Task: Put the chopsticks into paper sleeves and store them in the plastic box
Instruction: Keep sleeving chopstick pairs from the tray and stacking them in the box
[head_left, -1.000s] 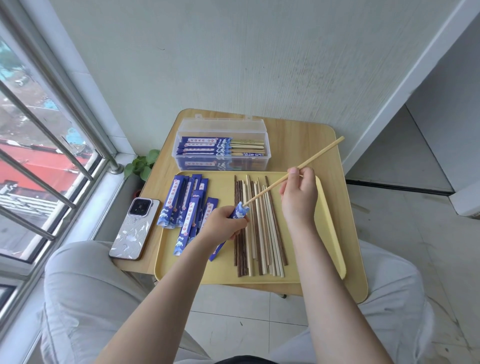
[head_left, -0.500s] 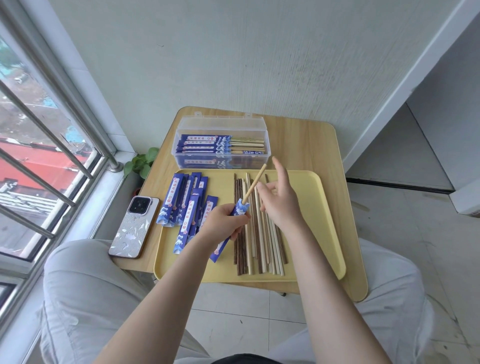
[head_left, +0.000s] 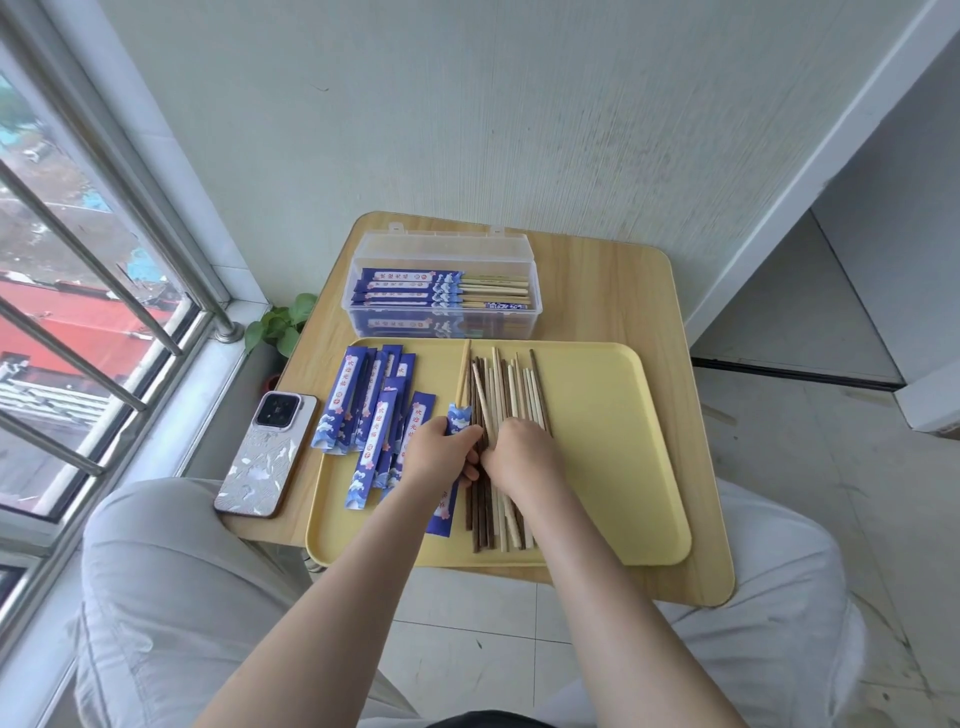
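My left hand (head_left: 441, 452) grips a blue paper sleeve (head_left: 458, 418) over the yellow tray (head_left: 613, 441). One light chopstick (head_left: 462, 374) stands out of the sleeve's top, pointing away from me. My right hand (head_left: 524, 457) lies knuckles-up on the pile of loose light and dark chopsticks (head_left: 519, 384), right beside my left hand. Its curled fingers pinch a light chopstick (head_left: 482, 400) that slants across the pile. Several empty blue sleeves (head_left: 363, 400) lie on the tray's left side. The clear plastic box (head_left: 447, 244) behind the tray is open and holds several sleeved chopsticks.
A phone (head_left: 267, 457) lies on the wooden table's (head_left: 597, 291) left edge, next to the tray. A small green plant (head_left: 283, 322) sits beside the barred window on the left. The wall is right behind the box. My knees are under the table's near edge.
The first chopstick has slid deep into the sleeve. My right hand let go of it, dropped onto the loose pile beside my left hand and took hold of another chopstick.
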